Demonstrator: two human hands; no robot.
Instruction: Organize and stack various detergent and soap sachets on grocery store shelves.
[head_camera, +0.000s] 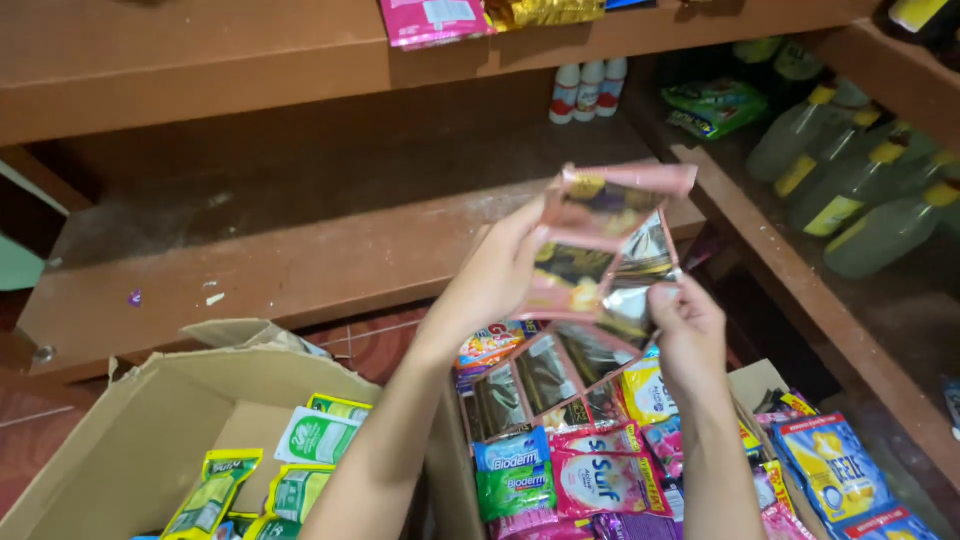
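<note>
Pink sachet strip, pinched in left hand, right hand grip seemingly pinching its lower edge

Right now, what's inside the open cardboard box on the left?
The cardboard box holds green and white sachets lying loose along its floor. The left forearm covers its right side, so anything there is hidden.

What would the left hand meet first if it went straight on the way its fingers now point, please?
Beyond the pink sachet strip that the left hand holds, probably the three white bottles at the back of the wooden shelf, though depth is unclear.
</note>
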